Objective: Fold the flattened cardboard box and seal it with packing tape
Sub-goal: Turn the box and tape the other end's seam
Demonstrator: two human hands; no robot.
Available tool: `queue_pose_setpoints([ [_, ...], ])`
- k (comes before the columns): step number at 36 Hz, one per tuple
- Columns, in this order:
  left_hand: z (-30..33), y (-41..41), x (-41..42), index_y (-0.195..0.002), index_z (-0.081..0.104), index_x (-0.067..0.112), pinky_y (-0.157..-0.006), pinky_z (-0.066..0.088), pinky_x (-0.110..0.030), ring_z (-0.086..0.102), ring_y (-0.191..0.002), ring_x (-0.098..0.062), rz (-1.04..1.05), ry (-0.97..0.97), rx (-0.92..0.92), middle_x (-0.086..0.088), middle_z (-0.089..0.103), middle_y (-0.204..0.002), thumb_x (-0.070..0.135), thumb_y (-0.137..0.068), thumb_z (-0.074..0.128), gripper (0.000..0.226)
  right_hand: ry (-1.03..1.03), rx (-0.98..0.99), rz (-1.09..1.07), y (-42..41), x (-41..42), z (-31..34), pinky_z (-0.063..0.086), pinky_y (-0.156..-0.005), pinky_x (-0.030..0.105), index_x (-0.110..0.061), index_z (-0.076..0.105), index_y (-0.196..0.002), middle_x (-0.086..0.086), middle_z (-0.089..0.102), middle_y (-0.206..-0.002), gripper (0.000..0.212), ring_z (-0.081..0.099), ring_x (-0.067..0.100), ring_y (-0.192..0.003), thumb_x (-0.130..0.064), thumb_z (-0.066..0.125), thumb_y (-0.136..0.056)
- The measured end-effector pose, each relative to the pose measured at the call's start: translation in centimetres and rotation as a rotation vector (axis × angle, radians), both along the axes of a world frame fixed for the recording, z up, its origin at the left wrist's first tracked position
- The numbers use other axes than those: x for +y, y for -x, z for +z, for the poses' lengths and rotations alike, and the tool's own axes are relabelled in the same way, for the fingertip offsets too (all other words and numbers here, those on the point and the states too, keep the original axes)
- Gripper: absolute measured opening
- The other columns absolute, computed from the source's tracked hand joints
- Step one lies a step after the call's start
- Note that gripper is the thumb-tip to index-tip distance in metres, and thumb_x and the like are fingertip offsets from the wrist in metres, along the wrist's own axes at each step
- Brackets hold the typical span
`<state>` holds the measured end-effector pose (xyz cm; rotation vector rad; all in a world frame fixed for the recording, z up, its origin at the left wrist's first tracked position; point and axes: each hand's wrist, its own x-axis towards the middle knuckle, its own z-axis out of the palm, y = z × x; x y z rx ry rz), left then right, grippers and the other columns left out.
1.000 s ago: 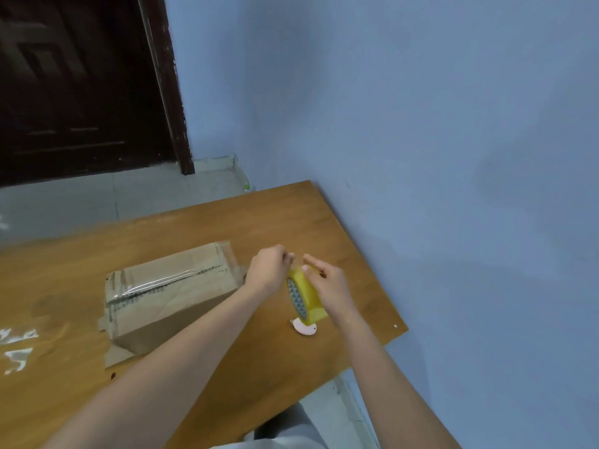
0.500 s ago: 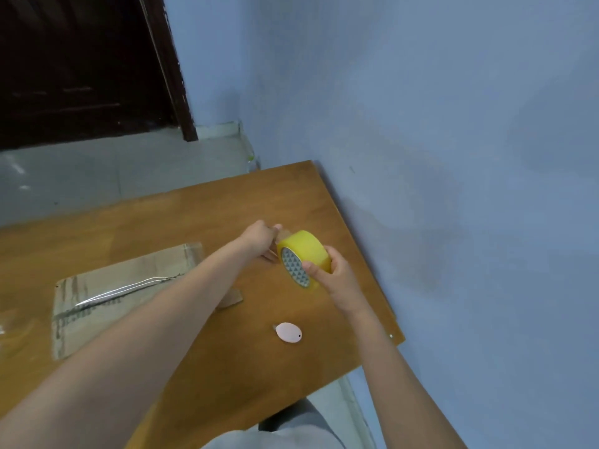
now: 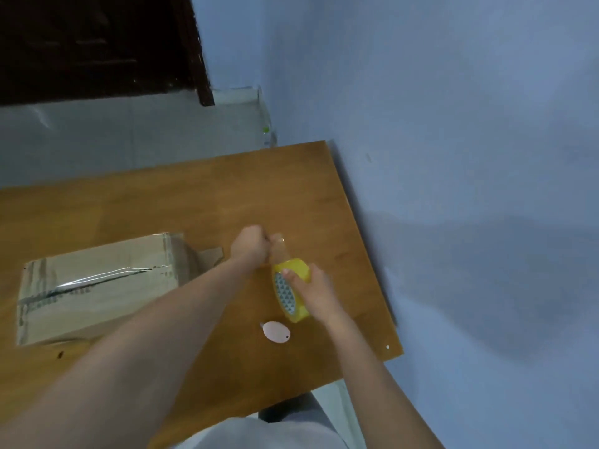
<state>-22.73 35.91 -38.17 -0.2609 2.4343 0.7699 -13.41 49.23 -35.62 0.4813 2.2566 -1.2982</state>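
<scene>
Yellow tape roll [image 3: 289, 294] is standing on its edge just above the desk [image 3: 194, 202], showing a blue and white pattern inside its ring. The right hand [image 3: 316, 291] is gripping the roll, thumb on its top. The left hand [image 3: 250, 244] is curling tight and pinching the clear tape end [image 3: 278, 246] just beyond the roll. Brown cardboard box [image 3: 97, 286] with shiny tape on top is sitting to the left, beside the left arm. A small pink cutter [image 3: 276, 332] is lying near the roll.
</scene>
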Motion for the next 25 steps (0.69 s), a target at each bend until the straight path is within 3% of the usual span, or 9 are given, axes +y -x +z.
queue_pose_setpoints([
  [6, -2.7, -1.0, -0.3, -0.102, 0.063, 0.005, -0.065, 0.039, -0.035, 0.058, -0.096, -0.036, -0.072, 0.084, 0.089, -0.02, 0.064, -0.103, 0.014, -0.095, 0.044, 0.023, -0.136, -0.054, 0.082, -0.2, -0.5, -0.7, 0.04, -0.066, 0.034, -0.011, 0.056, -0.099, 0.011, 0.064, -0.097, 0.044, 0.06, 0.031, -0.092, -0.053, 0.057, -0.086],
  [16, -4.0, -0.5, -0.1, -0.104, 0.063, 0.015, -0.059, 0.032, -0.031, 0.058, -0.096, -0.03, -0.198, 0.168, 0.266, -0.009, 0.065, -0.104, 0.026, -0.096, 0.048, 0.021, -0.192, -0.047, 0.044, -0.1, -1.3, -1.0, 0.042, -0.065, 0.034, -0.009, 0.053, -0.103, 0.01, 0.063, -0.098, 0.05, 0.06, 0.031, -0.091, -0.055, 0.055, -0.086],
  [20, -4.6, -0.7, -0.2, -0.107, 0.064, 0.015, -0.067, 0.042, -0.035, 0.056, -0.099, -0.031, -0.184, 0.189, 0.306, -0.009, 0.064, -0.106, 0.025, -0.093, 0.051, 0.021, -0.184, -0.064, 0.045, 0.2, -1.6, -0.9, 0.041, -0.066, 0.033, -0.008, 0.052, -0.105, 0.01, 0.062, -0.1, 0.05, 0.06, 0.031, -0.093, -0.054, 0.056, -0.086],
  [25, -6.0, -0.5, -0.6, -0.103, 0.061, 0.013, -0.069, 0.042, -0.038, 0.054, -0.1, -0.03, -0.153, 0.174, 0.371, -0.007, 0.064, -0.104, 0.023, -0.092, 0.054, 0.017, -0.189, -0.069, 0.035, 0.7, -1.8, -0.9, 0.037, -0.064, 0.03, -0.007, 0.053, -0.105, 0.01, 0.063, -0.101, 0.05, 0.06, 0.031, -0.093, -0.053, 0.057, -0.086],
])
